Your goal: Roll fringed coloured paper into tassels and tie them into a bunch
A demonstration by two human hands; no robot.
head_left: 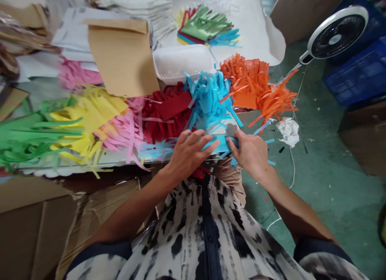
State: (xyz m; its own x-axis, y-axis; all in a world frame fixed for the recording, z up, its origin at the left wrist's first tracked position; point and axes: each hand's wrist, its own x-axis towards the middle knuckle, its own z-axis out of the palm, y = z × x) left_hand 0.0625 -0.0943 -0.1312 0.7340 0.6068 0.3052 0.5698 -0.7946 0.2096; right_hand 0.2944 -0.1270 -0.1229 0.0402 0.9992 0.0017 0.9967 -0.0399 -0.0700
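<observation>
My left hand [189, 153] lies over a blue fringed paper piece [221, 142], its fingers stretched and pressing on it. My right hand [250, 151] pinches the same blue piece at its right side. Just beyond the hands rises a heap of blue fringed paper [208, 99]. Red fringed paper [167, 111] lies to its left and orange fringed paper [256, 87] to its right. A bit of red paper [200, 173] shows under my hands at my lap.
Pink [126, 131], yellow [90, 119] and green [27, 135] fringed paper spread along the left. A white foam tray [181, 61], a brown envelope [123, 55] and a mixed coloured stack [208, 27] lie farther back. A fan [337, 31], a crumpled white paper [288, 130] and cardboard [30, 223] stand around.
</observation>
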